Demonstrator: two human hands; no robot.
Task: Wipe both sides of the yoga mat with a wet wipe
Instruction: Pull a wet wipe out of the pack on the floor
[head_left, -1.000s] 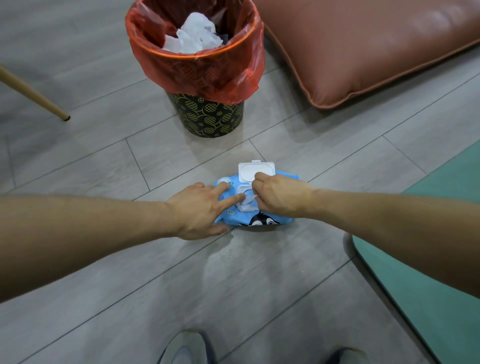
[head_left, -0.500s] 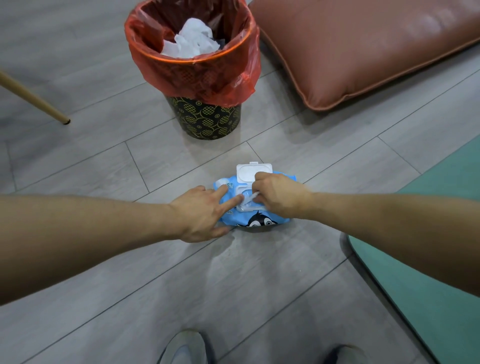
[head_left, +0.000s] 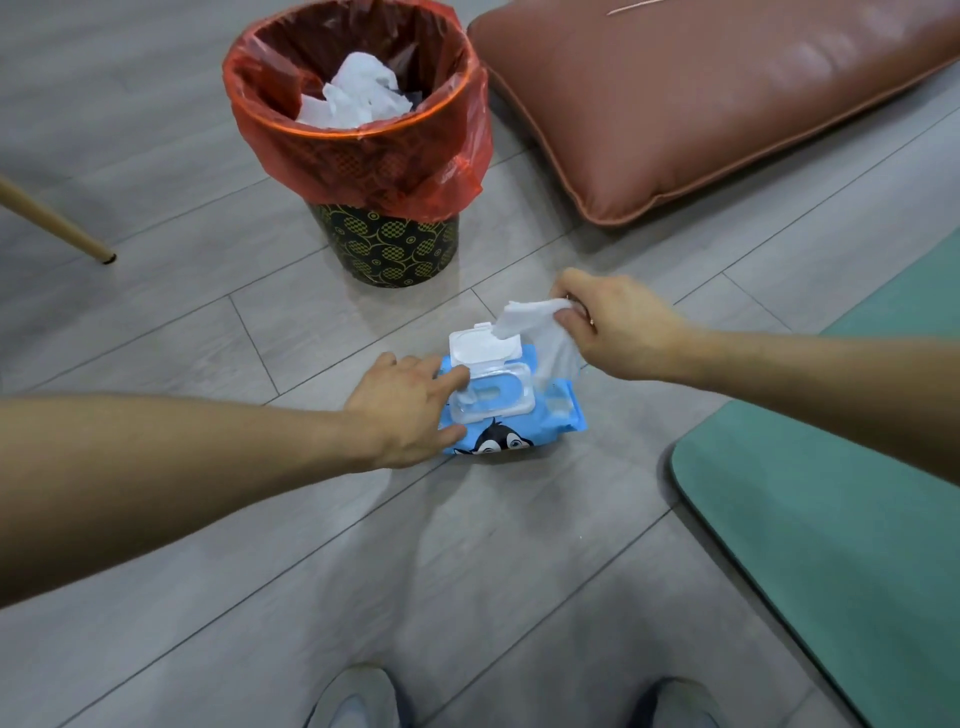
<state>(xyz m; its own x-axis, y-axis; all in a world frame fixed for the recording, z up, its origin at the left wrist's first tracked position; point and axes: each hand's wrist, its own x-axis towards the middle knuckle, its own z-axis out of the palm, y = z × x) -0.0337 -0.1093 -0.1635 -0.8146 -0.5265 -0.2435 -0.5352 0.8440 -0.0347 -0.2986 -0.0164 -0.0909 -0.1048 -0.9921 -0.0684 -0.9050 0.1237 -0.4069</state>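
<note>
At frame centre the left hand (head_left: 410, 410) presses flat on the pack (head_left: 556, 410) to anchor it while the right hand (head_left: 618, 332) pinches a wipe (head_left: 524, 317), drawn toward the mat (head_left: 831, 519) at lower right.

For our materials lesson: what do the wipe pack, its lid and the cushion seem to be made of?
Wipe pack: thin glossy plastic film, by its printed, crinkled surface.
Lid: rigid white plastic, smooth, hinged open.
Cushion: probably leather or imitation leather, brown with soft sheen and piped seam; which one cannot be told.
</note>
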